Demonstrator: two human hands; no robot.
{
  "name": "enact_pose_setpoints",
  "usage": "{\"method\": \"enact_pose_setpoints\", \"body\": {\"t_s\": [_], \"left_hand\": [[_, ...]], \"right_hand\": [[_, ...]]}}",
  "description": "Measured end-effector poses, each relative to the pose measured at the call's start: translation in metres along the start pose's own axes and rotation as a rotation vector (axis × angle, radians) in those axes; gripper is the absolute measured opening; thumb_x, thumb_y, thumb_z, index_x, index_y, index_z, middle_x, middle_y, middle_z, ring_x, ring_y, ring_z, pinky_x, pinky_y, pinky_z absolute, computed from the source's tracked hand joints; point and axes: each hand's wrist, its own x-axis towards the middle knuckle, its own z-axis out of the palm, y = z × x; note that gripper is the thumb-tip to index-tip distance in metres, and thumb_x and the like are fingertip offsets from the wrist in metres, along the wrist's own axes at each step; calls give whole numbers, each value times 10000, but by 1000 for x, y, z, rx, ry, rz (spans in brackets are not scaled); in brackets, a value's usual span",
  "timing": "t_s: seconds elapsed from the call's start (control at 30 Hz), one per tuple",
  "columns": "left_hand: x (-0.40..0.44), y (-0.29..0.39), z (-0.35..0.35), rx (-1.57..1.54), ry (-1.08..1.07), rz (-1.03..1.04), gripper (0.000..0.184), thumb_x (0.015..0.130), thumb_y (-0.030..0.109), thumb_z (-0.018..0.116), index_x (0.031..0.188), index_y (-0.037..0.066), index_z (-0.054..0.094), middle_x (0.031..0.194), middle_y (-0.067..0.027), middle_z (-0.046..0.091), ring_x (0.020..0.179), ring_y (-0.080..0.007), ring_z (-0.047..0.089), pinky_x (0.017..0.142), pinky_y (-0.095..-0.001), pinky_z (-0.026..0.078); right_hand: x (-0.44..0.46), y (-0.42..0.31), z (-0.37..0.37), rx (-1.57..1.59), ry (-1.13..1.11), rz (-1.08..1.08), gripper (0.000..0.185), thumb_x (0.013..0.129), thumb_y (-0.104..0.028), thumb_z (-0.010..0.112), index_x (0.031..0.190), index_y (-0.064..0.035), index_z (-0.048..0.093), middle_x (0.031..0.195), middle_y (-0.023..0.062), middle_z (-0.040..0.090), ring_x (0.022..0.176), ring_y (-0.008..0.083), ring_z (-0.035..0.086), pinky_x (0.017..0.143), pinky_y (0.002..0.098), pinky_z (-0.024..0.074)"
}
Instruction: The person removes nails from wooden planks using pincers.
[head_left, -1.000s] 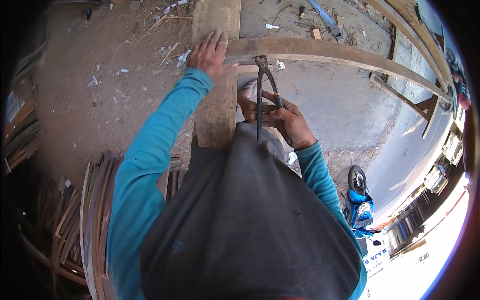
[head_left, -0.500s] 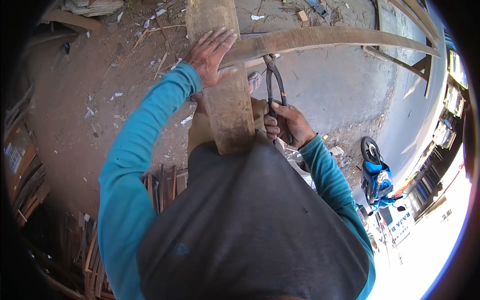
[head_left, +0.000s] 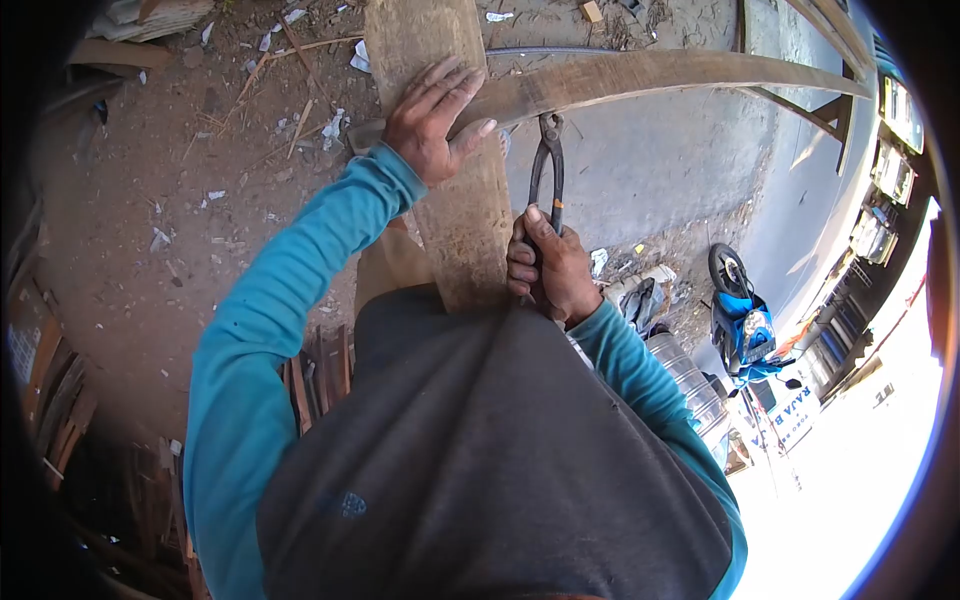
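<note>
A long curved wooden piece (head_left: 640, 78) lies crosswise over a flat wooden plank (head_left: 465, 235). My left hand (head_left: 432, 120) is over the crossing, closed on the curved piece, with fingers on its far side and the thumb on its near side. In my right hand (head_left: 555, 265) are dark metal pincers (head_left: 547, 165), gripped by the handles beside the plank. The pincer jaws point away from me and meet the near edge of the curved piece; whether they bite on anything there is too small to tell. The plank's near end rests at my lap, against the dark shirt.
Wood strips (head_left: 320, 375) are stacked at the lower left. Paper scraps and wood bits litter the dirt ground (head_left: 130, 330). To the right are a paved strip (head_left: 650, 160), a blue motorcycle (head_left: 742, 325) and a wooden frame (head_left: 845, 120) near the curved piece's far end.
The pincer handles have come closer together as my right hand closed further. My left hand's fingers are more bent over the curved piece. The view has shifted slightly.
</note>
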Motion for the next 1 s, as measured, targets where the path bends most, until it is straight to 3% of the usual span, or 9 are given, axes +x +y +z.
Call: {"method": "enact_pose_setpoints", "body": {"t_s": [0.17, 0.5, 0.57, 0.67, 0.8, 0.83, 1.0], "left_hand": [[1, 3, -1, -35, 3, -20, 511, 907, 241, 692, 1336, -13, 584, 1291, -257, 605, 1273, -416, 535, 1073, -467, 438], [2, 2, -1, -46, -31, -57, 483, 932, 257, 669, 1324, -16, 592, 1319, -238, 599, 1291, -406, 529, 1075, -455, 438], [1, 2, 1, -65, -19, -93, 536, 915, 335, 680, 1328, 2, 602, 1279, -225, 633, 1285, -403, 532, 1102, -470, 413], [-1, 0, 3, -55, -19, -79, 538, 915, 344, 682, 1325, 4, 605, 1281, -224, 633, 1289, -409, 527, 1104, -473, 411], [-1, -3, 1, -23, -55, -51, 571, 904, 385, 699, 1324, 9, 603, 1305, -219, 620, 1313, -414, 509, 1117, -477, 404], [0, -4, -1, -17, -62, 20, 587, 895, 314, 725, 1366, 3, 563, 1347, -224, 590, 1322, -414, 503, 1105, -479, 408], [-4, -6, 3, 9, -72, 92, 715, 817, 320, 793, 1410, 28, 519, 1376, -193, 575, 1318, -410, 503, 1109, -494, 406]], "right_hand": [[1, 10, 21, 73, 50, -75, 354, 1022, -433, 557, 905, -113, 463, 700, -7, 421, 534, 101, 407, 486, 287, 402], [19, 34, 56, 297, 44, -202, 364, 1017, -451, 564, 952, -102, 481, 736, -10, 425, 585, 107, 419, 529, 278, 393], [31, 46, 60, 340, 49, -232, 364, 1016, -452, 566, 951, -105, 480, 735, -7, 425, 587, 109, 420, 533, 279, 395], [38, 48, 81, 348, 107, -284, 353, 1021, -448, 559, 953, -111, 481, 742, 4, 444, 595, 126, 433, 547, 291, 408], [58, 56, 96, 502, 101, -426, 354, 1059, -377, 496, 917, -53, 488, 713, 35, 498, 553, 154, 491, 518, 334, 463], [55, 55, 89, 433, 70, -419, 350, 1058, -369, 497, 956, -34, 503, 739, 51, 533, 587, 171, 540, 548, 348, 499], [27, 34, 32, 137, 80, -362, 374, 1057, -340, 504, 1115, 28, 532, 869, 114, 637, 765, 231, 676, 698, 391, 594]]}}
